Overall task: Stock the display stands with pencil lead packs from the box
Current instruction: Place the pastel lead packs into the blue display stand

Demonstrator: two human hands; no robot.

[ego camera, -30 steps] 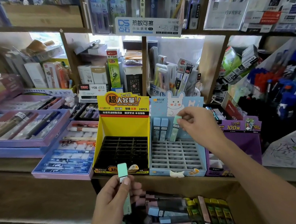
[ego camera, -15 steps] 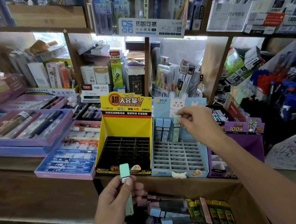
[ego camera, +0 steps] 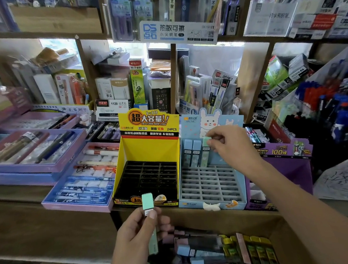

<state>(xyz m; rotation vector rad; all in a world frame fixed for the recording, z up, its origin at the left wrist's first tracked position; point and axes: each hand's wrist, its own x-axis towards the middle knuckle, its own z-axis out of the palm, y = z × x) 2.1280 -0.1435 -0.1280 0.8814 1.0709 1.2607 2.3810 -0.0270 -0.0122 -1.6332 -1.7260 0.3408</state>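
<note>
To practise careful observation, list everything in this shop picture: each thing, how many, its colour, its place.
Yellow display stand: one, yellow with black grid, shelf centre.
Blue display stand: one, pale blue, right of the yellow one.
Blue packs: two, blue, upright in its back row.
Slotted green pack: one, green, beside them.
Spare green pack: one, green, above the box.
Cardboard box: one, brown, below the shelf, holding many mixed-colour packs.
Purple stand: one, purple, further right.
Pen trays: several, purple, shelf left.
Left hand: grips the spare green pack.
Right hand: pinches the slotted green pack's top.
</note>
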